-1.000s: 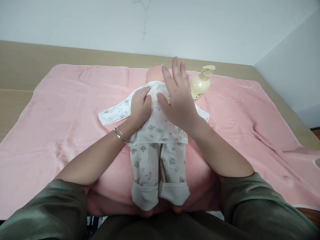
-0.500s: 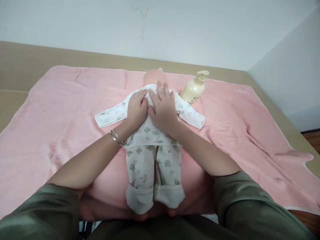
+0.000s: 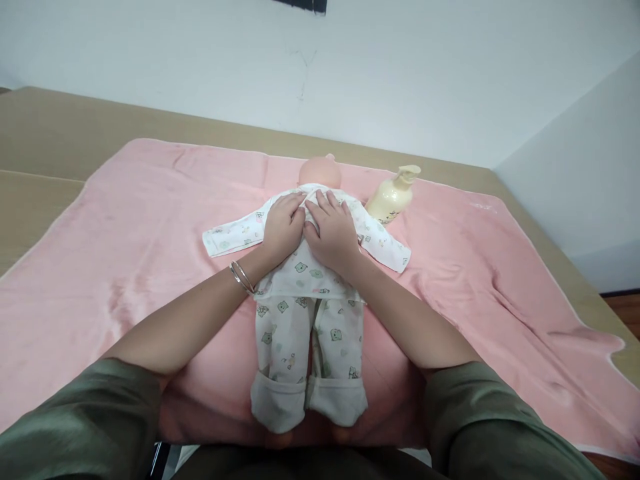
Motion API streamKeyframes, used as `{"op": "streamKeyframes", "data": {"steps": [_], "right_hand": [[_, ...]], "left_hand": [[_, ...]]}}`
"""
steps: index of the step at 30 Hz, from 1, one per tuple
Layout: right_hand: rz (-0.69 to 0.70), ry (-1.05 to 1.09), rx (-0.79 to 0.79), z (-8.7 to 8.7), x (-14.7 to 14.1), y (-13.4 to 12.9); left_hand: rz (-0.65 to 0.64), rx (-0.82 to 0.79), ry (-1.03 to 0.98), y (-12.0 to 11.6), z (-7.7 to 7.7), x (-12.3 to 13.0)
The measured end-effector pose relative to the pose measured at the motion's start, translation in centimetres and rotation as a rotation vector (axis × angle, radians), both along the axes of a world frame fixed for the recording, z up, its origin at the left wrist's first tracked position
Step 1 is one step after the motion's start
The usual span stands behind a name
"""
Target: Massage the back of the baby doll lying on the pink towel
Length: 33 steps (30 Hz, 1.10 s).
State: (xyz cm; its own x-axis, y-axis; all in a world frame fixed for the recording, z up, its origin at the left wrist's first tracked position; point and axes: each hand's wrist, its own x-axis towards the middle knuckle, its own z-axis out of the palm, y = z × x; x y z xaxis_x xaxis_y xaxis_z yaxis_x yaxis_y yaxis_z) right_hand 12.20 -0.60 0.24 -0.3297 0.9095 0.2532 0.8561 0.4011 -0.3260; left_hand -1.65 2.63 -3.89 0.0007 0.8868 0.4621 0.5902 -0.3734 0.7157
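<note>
A baby doll (image 3: pixel 320 173) lies face down, its head toward the wall. It wears a white printed top (image 3: pixel 305 272) and matching trousers (image 3: pixel 336 337) with turned-up cuffs, its sleeves spread to both sides. My left hand (image 3: pixel 283 227) rests on the upper left of the doll's back, fingers laid out over the cloth. Beside it, my right hand (image 3: pixel 332 230) lies flat on the upper right of the back with fingers spread. The two thumbs are close together near the middle. Neither hand grips anything.
A pink blanket (image 3: pixel 150 220) is spread under the doll over a wood-coloured table (image 3: pixel 60 127). A cream pump bottle (image 3: pixel 393 195) stands just beyond the doll's right sleeve. A white wall (image 3: pixel 200 67) rises behind the table.
My right hand has come down from near the doll's neck onto its upper back, level with my left. The whole view has tilted up slightly.
</note>
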Motion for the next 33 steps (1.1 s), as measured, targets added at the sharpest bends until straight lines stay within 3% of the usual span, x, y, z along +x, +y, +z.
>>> {"op": "streamKeyframes", "data": {"steps": [23,28,31,33], "right_hand": [[0.038,-0.006,0.069,-0.4,0.5,0.2],[0.019,-0.007,0.074,-0.3,0.7,0.8],[0.018,-0.022,0.03,0.1,0.8,0.9],[0.026,-0.028,0.031,0.3,1.0,0.8]], "left_hand": [[0.005,0.018,0.044,0.2,-0.4,-0.2],[-0.058,-0.084,0.269,-0.6,1.2,0.1],[-0.093,-0.304,0.385,-2.9,3.4,-0.3],[-0.076,-0.458,0.33,-5.2,5.1,-1.5]]}}
